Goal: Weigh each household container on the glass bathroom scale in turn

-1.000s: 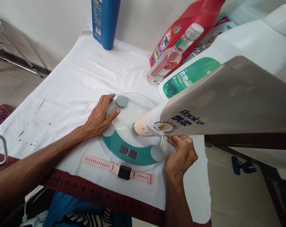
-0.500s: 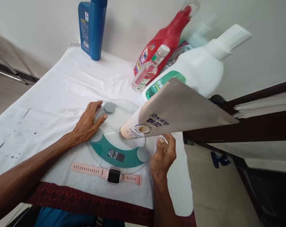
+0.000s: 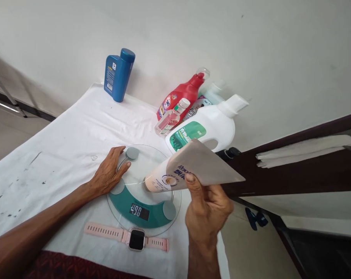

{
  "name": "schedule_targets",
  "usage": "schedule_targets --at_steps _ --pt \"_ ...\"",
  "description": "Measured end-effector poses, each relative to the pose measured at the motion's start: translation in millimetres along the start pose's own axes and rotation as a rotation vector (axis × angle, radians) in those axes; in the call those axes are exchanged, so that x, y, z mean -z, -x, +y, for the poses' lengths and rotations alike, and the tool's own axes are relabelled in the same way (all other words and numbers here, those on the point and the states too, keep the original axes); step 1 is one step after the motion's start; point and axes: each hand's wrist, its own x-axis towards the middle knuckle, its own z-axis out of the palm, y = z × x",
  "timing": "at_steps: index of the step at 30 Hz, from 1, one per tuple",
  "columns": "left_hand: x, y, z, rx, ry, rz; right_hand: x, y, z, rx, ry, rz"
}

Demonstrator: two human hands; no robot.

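On the white surface [image 3: 76,135], the scale [image 3: 136,195] sat low in mid-frame, your left grip [image 3: 107,170] spread along its edge. Right of centre, your right grip [image 3: 209,213] grasped the tube [image 3: 190,162], narrow end on the scale; a light, steady hold likely served best. Above, the opaque jug [image 3: 210,130], red bottle [image 3: 181,91] and blue bottle [image 3: 117,77] hid their contents.

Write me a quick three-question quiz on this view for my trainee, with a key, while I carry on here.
1. What does the right hand grip? (a) the red bottle (b) the Rejoice tube (c) the clear bottle
2. True or false: the blue bottle stands on the scale.
3. What colour is the watch strap?

Key: 1 b; 2 false, it stands on the white cloth; 3 pink.
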Motion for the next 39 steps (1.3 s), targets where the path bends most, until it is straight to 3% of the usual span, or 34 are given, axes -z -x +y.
schedule_targets --at_steps 5,10,14,18,21,25,29,33,36,39 --pt "-1.0 0 0 -0.035 0.047 0.029 2 -38 -9 0.008 -0.02 0.143" --pt "-1.4 1 0 -0.062 0.068 0.034 -25 -87 -15 0.169 -0.07 0.232" --pt "-1.0 1 1 -0.045 0.089 0.037 -58 -117 14 0.189 -0.021 0.165" --pt "-1.9 1 1 -0.046 0.1 0.042 -85 -124 52 0.146 0.091 0.115" --pt "-2.7 1 0 -0.049 0.106 0.046 -93 -124 72 0.117 0.133 0.108" --pt "-3.2 1 0 -0.045 0.109 0.048 -87 -127 83 0.067 0.193 0.125" --pt "-4.1 2 1 -0.028 0.107 0.049 -71 -121 63 0.118 0.25 0.138" --pt "-4.7 3 2 -0.033 0.12 0.049 -72 -103 20 0.423 0.356 0.276" --pt "-5.0 3 3 -0.035 0.126 0.061 -102 -98 1 0.61 0.297 0.152" --pt "-7.6 4 2 -0.023 0.122 0.069 -164 -112 5 0.548 0.173 -0.119"
